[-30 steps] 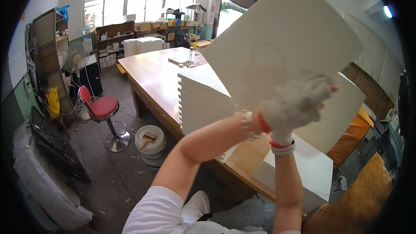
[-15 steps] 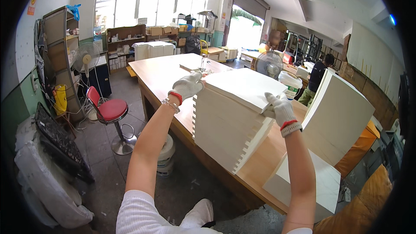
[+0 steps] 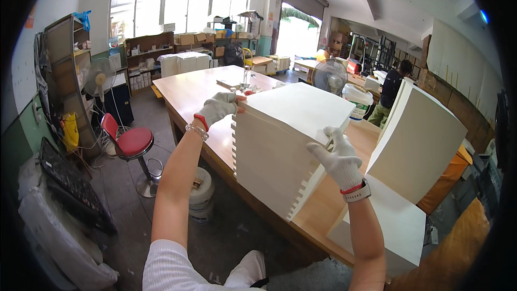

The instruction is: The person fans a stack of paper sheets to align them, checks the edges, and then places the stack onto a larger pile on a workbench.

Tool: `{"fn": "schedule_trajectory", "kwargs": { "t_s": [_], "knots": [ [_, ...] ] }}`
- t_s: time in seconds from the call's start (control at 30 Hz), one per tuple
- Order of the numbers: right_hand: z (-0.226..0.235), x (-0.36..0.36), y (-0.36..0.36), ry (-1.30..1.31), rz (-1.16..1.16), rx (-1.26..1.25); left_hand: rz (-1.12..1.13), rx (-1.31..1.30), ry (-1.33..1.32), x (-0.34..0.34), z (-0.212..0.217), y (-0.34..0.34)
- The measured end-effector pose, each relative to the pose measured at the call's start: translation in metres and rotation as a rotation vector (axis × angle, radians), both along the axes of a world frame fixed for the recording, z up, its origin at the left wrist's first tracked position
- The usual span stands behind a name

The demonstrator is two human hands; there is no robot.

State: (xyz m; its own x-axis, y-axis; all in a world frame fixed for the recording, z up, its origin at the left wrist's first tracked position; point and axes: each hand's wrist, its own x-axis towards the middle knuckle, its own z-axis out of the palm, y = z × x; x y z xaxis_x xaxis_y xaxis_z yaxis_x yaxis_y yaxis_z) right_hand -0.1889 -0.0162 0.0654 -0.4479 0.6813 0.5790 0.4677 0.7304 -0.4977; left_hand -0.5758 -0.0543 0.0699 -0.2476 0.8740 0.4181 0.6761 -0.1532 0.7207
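A tall stack of large white sheets [image 3: 269, 156] stands on the wooden table in front of me, its side corners stepped like teeth. My left hand [image 3: 219, 108], in a white knitted glove with bare fingertips, is closed on the stack's left top corner. At the right top corner my right hand [image 3: 339, 153], also gloved, pinches the edge of the upper sheets [image 3: 301, 106]. The front edge of these sheets bows in a shallow wave between my hands. Which fingers lie beneath the sheets is partly hidden.
More white stacks stand to the right, one tall [image 3: 420, 140] and one low [image 3: 388, 226]. A white bucket [image 3: 356, 99] and a fan [image 3: 329, 77] are beyond. A red stool [image 3: 133, 141] stands left of the table [image 3: 180, 83]. A person [image 3: 396, 89] works at the far right.
My right hand has shifted lower and left along the corner, with its fingers turned inward. The upper sheets' front edge now bows more. My left hand keeps to its corner.
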Motion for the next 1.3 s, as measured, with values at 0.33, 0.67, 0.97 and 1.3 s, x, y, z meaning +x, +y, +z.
{"fn": "schedule_trajectory", "kwargs": {
  "t_s": [0.33,0.67,0.97,1.3],
  "knots": [
    [-0.009,-0.002,0.006,0.111,0.029,-0.042,-0.086,0.052,-0.111,-0.008,-0.005,0.004],
    [-0.021,-0.008,0.009,0.205,0.039,0.095,-0.114,0.021,-0.143,-0.011,0.000,0.000],
    [-0.022,-0.011,0.004,0.202,-0.002,0.080,-0.085,0.018,-0.129,-0.003,0.008,-0.003],
    [-0.041,-0.017,0.011,0.258,-0.037,0.266,-0.025,-0.015,-0.147,0.003,0.008,-0.003]
  ]
}}
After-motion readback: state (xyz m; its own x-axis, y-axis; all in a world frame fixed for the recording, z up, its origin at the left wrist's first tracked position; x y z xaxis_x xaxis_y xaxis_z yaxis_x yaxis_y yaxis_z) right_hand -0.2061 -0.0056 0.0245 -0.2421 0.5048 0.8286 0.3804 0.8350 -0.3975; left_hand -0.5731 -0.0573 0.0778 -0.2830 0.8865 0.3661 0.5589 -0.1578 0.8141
